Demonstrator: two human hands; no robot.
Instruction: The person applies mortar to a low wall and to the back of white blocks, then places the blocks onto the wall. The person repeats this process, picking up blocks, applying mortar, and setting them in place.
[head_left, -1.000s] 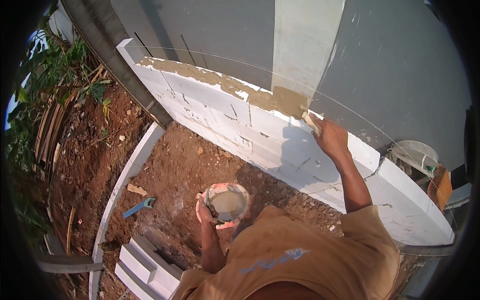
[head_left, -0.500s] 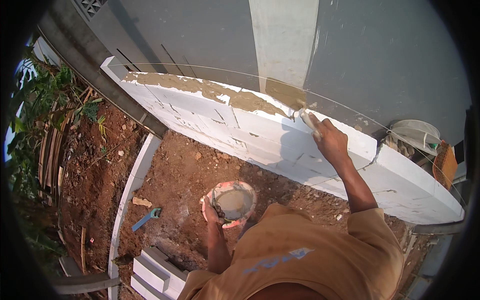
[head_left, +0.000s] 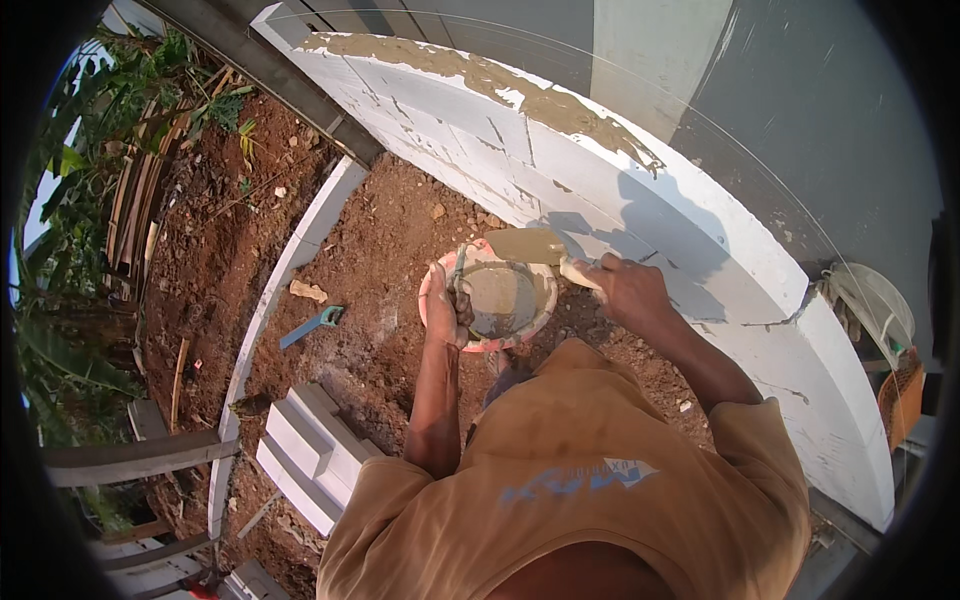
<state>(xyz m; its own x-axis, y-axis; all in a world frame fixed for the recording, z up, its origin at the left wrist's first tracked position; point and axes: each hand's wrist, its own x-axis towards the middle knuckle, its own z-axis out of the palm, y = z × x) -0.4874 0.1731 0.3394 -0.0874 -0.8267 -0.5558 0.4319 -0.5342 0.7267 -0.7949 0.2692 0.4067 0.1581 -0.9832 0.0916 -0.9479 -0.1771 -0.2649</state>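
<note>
My left hand (head_left: 447, 310) grips the left rim of a round, pinkish-red bucket (head_left: 487, 346) splashed with grey. Wet grey mortar (head_left: 500, 300) lies inside it. With my right hand (head_left: 630, 290) I hold a trowel (head_left: 525, 245) by its light handle. Its broad, mortar-smeared blade lies flat over the bucket's far edge; whether it touches the rim I cannot tell. Beyond stands a low wall of white blocks (head_left: 585, 190). A layer of mortar (head_left: 565, 112) covers the left and middle part of its top, ending raggedly near a bare white stretch.
A string (head_left: 640, 72) runs along the wall's top. A blue-bladed handsaw (head_left: 305, 328) lies on reddish soil at left, near a tan scrap (head_left: 308, 291). White blocks (head_left: 310, 455) are stacked at lower left. A whitish round container (head_left: 872, 300) stands behind the wall at right.
My right hand has brought the trowel down from the wall top to the bucket. The left hand still holds the bucket, which now appears higher in view.
</note>
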